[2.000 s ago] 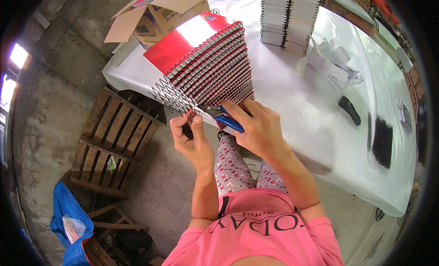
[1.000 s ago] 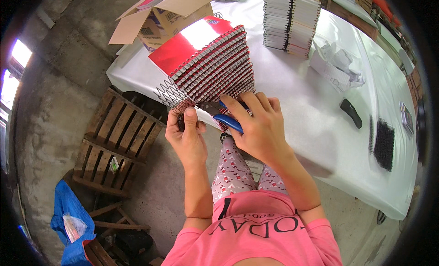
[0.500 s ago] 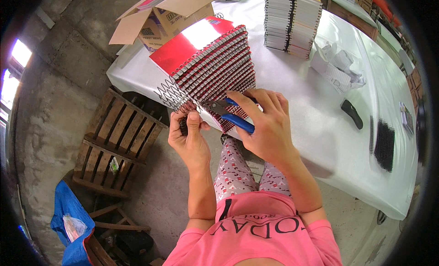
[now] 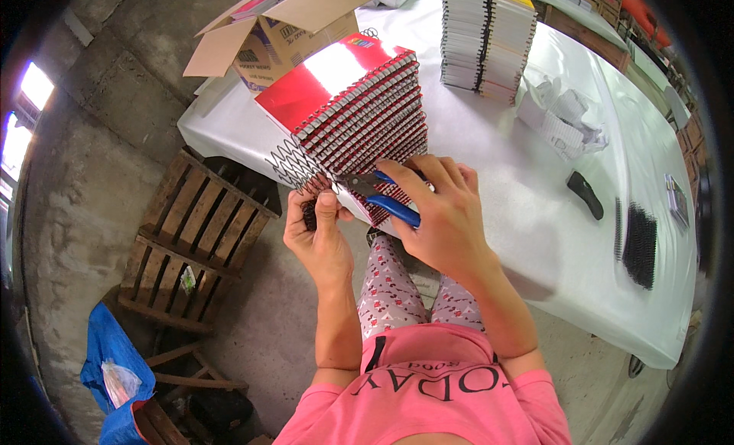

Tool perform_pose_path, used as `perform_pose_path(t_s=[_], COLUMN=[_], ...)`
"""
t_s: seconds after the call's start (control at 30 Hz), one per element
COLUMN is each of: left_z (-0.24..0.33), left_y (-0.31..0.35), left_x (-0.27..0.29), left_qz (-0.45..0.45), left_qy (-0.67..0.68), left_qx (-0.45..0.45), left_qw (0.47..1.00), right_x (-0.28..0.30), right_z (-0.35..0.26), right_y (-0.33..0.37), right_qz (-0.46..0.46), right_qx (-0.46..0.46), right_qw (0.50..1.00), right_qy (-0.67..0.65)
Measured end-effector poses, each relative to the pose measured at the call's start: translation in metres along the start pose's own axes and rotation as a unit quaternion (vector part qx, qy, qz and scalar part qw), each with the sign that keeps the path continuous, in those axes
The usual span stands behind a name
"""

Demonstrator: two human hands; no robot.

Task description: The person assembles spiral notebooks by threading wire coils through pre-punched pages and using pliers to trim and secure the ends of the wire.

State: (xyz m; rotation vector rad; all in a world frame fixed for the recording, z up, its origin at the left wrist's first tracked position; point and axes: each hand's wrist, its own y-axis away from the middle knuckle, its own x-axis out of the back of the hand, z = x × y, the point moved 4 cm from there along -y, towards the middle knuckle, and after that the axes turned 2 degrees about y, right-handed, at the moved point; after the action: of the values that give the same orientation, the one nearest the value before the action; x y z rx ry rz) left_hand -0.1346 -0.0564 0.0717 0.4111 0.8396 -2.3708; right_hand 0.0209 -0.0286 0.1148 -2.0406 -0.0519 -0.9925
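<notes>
A tall stack of red-covered spiral notebooks (image 4: 359, 101) stands at the table's near edge, its bound side turned toward me. Loose ends of the black binding coils (image 4: 294, 164) stick out past the stack's left side. My left hand (image 4: 319, 223) is closed on coil ends at the lower left of the stack; its fingers partly hide them. In my right hand (image 4: 443, 208) are blue-handled pliers (image 4: 394, 206), wrapped by the fingers. The jaws point left and reach the coil ends just above my left fingertips. Whether they are clamped on wire, I cannot tell.
An open cardboard box (image 4: 294, 43) sits at the back left of the white-covered table (image 4: 527, 238). Behind stands another stack of spiral-bound books (image 4: 485, 43). To the right lie crumpled paper (image 4: 562, 116), a black object (image 4: 585, 194) and black coils (image 4: 639, 246). A wooden chair (image 4: 195, 242) is at left.
The view has shifted slightly. The pliers' handles look a little closer together, and their jaws remain by the coil ends. My left hand keeps its hold there.
</notes>
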Motion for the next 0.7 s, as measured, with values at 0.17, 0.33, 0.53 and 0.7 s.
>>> perform_pose_path(t_s=[0.17,0.33,0.53,0.7], left_z=[-0.002,-0.002,0.0,-0.023], left_y=[0.0,-0.001,0.011,0.069], left_x=[0.003,0.004,0.01,0.005], left_qz=[-0.002,-0.002,0.063,0.041], left_qy=[0.0,0.009,0.041,0.307], left_qx=[0.008,0.001,0.037,0.415], left_qw=[1.0,1.0,0.996,0.855], right_x=[-0.005,-0.009,-0.015,0.021], right_z=[0.001,0.001,0.014,0.051], right_y=[-0.001,-0.001,-0.002,0.025], right_qz=[-0.026,-0.031,-0.049,0.024], right_qx=[-0.018,-0.038,-0.034,-0.055], right_qw=[0.996,0.989,0.986,0.99], right_qy=[-0.089,-0.142,-0.156,-0.127])
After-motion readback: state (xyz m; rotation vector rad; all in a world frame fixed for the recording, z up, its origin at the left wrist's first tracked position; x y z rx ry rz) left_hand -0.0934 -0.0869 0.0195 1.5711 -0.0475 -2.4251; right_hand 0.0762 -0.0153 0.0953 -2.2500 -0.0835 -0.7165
